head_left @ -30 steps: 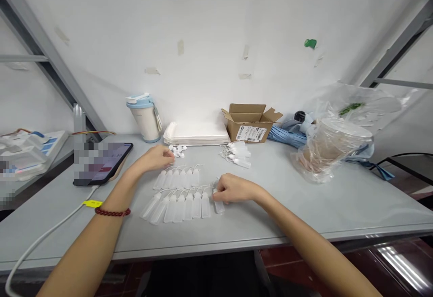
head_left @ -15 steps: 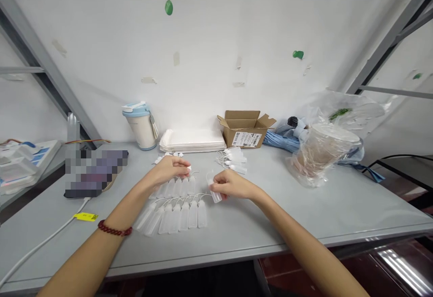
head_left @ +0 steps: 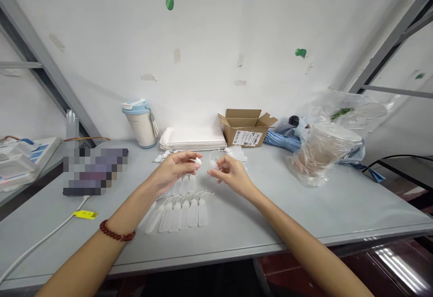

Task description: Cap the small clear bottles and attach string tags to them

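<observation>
My left hand (head_left: pixel 176 168) is raised over the table, its thumb and fingers pinching a small white piece (head_left: pixel 198 161), whose kind I cannot make out. Facing it, a short gap away, my right hand (head_left: pixel 232 174) pinches a translucent plastic tag with a thin strap (head_left: pixel 213 161), partly hidden by the fingers. Below the hands lies a front row of similar translucent tags (head_left: pixel 184 215) with thin white straps. Behind it is a second row (head_left: pixel 184 185), partly covered by my left hand. More tags (head_left: pixel 238 153) lie in a pile behind my right hand.
Along the wall stand a white-and-blue tumbler (head_left: pixel 139 125), a stack of white sheets or envelopes (head_left: pixel 192 139) and an open cardboard box (head_left: pixel 245 130). A plastic-wrapped roll (head_left: pixel 326 152) is at right. At left lie a blurred-out device (head_left: pixel 98 170) and its white cable (head_left: pixel 43 243).
Both hands have lifted and drawn closer together. My right hand has raised the translucent tag from beside the front row; my left hand has moved slightly right with the white piece.
</observation>
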`<state>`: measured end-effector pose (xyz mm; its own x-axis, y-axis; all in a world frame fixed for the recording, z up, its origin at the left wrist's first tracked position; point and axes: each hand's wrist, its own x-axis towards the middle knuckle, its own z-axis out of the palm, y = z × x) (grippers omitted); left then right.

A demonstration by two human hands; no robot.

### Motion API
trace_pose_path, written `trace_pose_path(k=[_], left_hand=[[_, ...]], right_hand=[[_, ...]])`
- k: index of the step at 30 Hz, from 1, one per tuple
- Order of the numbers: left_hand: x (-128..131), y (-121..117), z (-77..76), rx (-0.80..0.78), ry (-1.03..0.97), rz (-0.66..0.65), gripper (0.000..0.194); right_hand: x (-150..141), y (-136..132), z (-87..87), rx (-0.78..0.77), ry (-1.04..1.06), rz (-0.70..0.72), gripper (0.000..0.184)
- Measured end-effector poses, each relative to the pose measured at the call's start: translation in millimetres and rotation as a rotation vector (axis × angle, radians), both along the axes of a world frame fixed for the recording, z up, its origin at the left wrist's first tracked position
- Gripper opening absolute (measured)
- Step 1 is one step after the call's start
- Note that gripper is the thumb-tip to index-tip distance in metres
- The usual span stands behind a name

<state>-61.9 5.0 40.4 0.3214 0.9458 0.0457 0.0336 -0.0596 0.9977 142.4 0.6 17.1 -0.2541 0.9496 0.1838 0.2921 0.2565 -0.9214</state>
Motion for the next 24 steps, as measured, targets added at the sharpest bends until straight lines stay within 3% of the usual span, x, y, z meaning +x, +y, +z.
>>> trace_pose_path(k=[4,10,16,24], left_hand=[[6,-3,-0.6,0.082,0.022,0.055,0.028],[12,-7,0.3,0.182,0.168,0.107,0.030],[11,-6,-1.4,0.163,0.183,0.081,0.028],[11,-8,0.3,0.225,0.217,0.064,0.024]], right_hand=[[-2,-2,-4.8,0.159,-0.127,-0.077,0.032],[-5,-9,-8.4,0.321,-0.264,-0.049,0.024],[-4,-9,-9.9,0.419,-0.361,-0.071,0.020],[-3,-6,-16.0,0.692,-0.439,-0.077,0.017]])
